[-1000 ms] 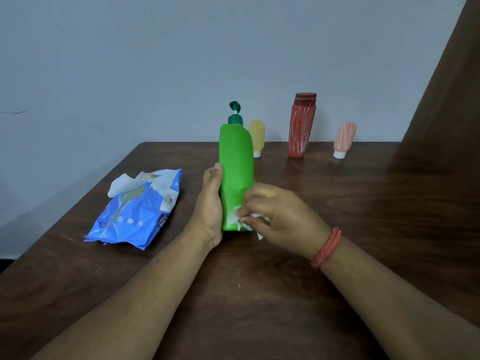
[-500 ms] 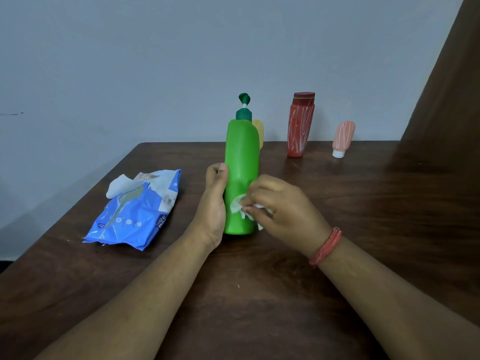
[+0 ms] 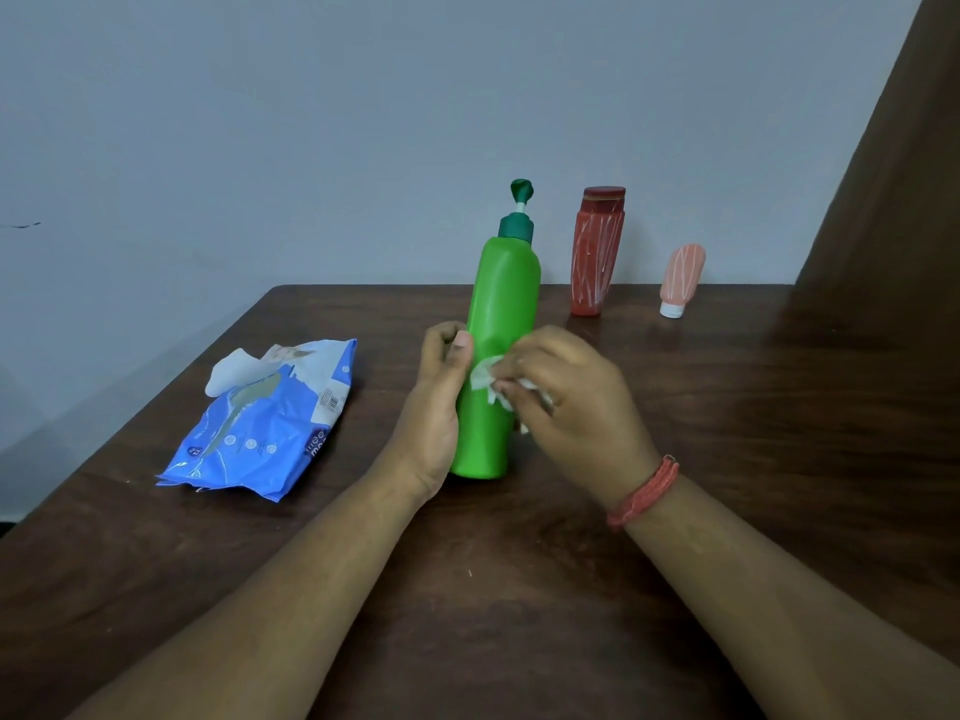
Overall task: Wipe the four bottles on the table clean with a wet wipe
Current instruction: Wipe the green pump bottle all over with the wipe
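A tall green pump bottle [image 3: 498,304] stands near the middle of the dark wooden table [image 3: 727,459], leaning a little to the right. My left hand [image 3: 434,407] grips its left side, thumb on the front. My right hand [image 3: 566,402] pinches a crumpled white wet wipe [image 3: 485,379] against the bottle's front. A red bottle [image 3: 595,252] and a small pink bottle [image 3: 680,278], cap down, stand at the table's far edge. The yellow bottle is hidden behind the green one.
A blue pack of wet wipes [image 3: 265,423] lies on the table to the left, a white wipe sticking out of its top. A grey wall runs behind the table. A brown curtain [image 3: 893,200] hangs at the far right.
The wipe and my right hand have climbed from near the bottle's base to its middle. The green bottle now covers the yellow bottle, and my left thumb lies on its front.
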